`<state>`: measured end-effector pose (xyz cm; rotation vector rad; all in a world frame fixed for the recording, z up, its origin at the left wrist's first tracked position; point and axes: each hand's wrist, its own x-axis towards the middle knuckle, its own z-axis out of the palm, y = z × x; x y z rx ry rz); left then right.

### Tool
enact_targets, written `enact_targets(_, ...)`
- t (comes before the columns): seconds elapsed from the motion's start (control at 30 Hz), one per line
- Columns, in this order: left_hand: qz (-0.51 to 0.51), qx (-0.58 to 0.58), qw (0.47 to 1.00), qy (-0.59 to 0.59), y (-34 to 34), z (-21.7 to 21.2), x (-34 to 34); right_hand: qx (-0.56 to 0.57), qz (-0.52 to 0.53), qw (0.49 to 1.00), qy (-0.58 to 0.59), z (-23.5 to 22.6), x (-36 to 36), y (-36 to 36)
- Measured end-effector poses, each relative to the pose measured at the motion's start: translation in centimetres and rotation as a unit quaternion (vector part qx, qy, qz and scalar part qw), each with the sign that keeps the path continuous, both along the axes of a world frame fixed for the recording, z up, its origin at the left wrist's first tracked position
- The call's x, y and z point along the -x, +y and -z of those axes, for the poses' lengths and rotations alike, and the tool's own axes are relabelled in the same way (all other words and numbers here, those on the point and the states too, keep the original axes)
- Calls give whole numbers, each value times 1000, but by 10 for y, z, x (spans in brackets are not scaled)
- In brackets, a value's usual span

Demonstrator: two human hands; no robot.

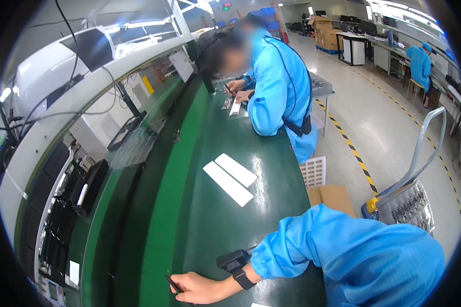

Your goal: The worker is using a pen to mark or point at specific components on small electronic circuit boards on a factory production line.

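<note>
- So my right hand (200, 288) is down at the near end of the dark green bench (215, 225), fingers closed around a slim black tool (168, 279).
- The tool slants through my grip, one end poking out past my thumb and fingers. Most of it is hidden, so I can't tell exactly what kind it is.
- Can't tell you what my left hand is up to, it's out of view.
- On my right wrist there's a black strap (244, 279) with a boxy black device (233, 259) right next to it, just below the cuff of my blue sleeve (302, 243).
- Further up the bench, well apart from my hand, two white strips (228, 183) lie flat, nearly side by side and slanting the same way. One looks longer than the other.
- A bit of something white (261, 305) peeks in at the bottom edge, cut off.
- Past the strips, a co-worker in a blue smock (274, 82) leans over the bench with a dark pen-like tool (229, 91) in one hand, right by another white strip (234, 109).
- Off to my left, clear plastic trays (138, 146) sit beyond the brighter green band (161, 235).
</note>
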<state>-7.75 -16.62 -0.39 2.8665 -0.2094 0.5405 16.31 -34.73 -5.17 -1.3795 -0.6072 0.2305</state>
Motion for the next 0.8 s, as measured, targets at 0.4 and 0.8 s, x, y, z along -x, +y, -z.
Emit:
enact_targets(0.4,-3,33,999,-26,-6,-10,1,-25,177,983,-47,-80,-96,-123)
enact_targets(0.8,67,-7,998,-14,43,54,-57,524,589,336,-515,-25,-242,-415)
